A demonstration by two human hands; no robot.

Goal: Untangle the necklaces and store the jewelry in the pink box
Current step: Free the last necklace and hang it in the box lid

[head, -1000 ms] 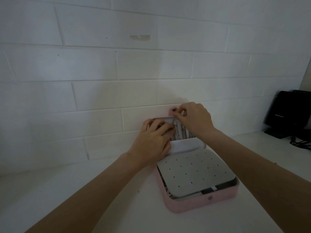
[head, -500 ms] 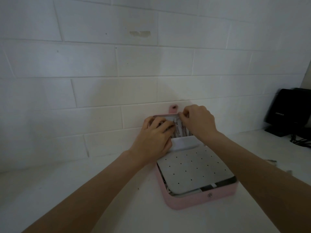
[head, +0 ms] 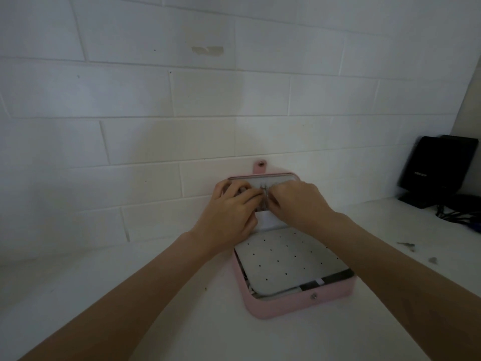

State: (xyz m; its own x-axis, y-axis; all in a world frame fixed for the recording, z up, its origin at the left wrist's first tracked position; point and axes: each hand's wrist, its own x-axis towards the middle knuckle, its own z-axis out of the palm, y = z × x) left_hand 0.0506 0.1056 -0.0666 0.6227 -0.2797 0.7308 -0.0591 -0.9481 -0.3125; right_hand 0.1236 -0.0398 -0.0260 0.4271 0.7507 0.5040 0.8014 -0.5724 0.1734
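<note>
The pink box point(head: 283, 306) lies open on the white counter, its lid point(head: 276, 175) leaning upright against the wall. A white perforated panel point(head: 286, 259) covers the box's base. Thin silvery necklaces point(head: 264, 192) hang inside the lid. My left hand point(head: 231, 217) rests against the lid's left half with fingertips at the chains. My right hand point(head: 296, 204) pinches the chains at the lid's middle. Most of the chains are hidden behind both hands.
A white brick wall stands right behind the box. A black device point(head: 440, 168) with dark cables point(head: 460, 212) sits at the far right of the counter. Small loose bits point(head: 406, 244) lie on the counter to the right of my right arm.
My right hand came down from the lid's top edge and snap tab to the chains at its middle. My left hand stayed on the lid's left half.
</note>
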